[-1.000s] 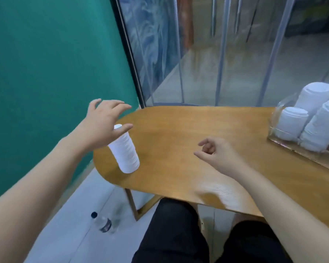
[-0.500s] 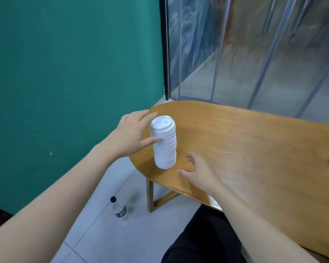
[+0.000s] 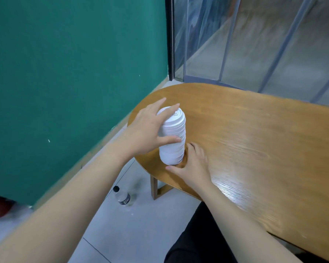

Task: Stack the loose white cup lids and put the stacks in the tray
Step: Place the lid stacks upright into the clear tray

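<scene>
Standing upright near the rounded left end of the wooden table (image 3: 254, 141), a tall stack of white cup lids (image 3: 172, 137) sits close to the table's near edge. The left hand (image 3: 150, 130) wraps the upper half of the stack from the left, thumb across the front face and fingers reaching over the top lid, curled round it. The right hand (image 3: 193, 164) cups the base from the right and front, thumb on the tabletop just before the bottom lid and fingers bent against the stack's lower side. Below the table, a clear plastic bottle (image 3: 123, 197) with a dark cap stands on the pale tiled floor (image 3: 133, 234), beside the green wall (image 3: 65, 73).
</scene>
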A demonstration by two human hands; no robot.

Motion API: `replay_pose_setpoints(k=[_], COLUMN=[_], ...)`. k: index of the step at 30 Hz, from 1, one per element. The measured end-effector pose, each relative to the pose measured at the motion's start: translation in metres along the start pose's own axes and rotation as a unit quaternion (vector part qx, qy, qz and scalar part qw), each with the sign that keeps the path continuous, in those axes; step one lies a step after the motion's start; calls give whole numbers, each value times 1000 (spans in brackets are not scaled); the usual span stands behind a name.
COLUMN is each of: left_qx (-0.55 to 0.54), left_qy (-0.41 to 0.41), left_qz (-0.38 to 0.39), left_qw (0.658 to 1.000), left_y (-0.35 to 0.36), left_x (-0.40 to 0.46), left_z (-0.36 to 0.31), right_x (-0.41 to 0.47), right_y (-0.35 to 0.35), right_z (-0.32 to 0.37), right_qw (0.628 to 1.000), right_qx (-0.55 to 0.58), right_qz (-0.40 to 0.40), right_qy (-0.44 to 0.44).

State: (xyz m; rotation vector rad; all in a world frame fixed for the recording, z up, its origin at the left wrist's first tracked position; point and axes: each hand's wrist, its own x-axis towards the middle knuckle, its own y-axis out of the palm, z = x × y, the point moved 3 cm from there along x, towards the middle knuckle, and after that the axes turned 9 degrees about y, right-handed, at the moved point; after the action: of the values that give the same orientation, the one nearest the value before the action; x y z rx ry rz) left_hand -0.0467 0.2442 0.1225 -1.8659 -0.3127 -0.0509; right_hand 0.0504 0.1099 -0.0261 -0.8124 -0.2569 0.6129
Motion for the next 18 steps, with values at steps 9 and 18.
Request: replay_pose_setpoints(k=[9,18], left_qx=[-15,-57], left_qy=[-2,-14], left_qz=[11,19], left_qw=[1000,998], left_y=[10,2], left_x=[0,-1], left_z=[8,-1], right_x=[16,11], right_y=[6,-6], right_z=[5,3], right_qw=[1000,992], right_qx=[4,103], right_qz=[-17,62], right_qy=[-26,-34])
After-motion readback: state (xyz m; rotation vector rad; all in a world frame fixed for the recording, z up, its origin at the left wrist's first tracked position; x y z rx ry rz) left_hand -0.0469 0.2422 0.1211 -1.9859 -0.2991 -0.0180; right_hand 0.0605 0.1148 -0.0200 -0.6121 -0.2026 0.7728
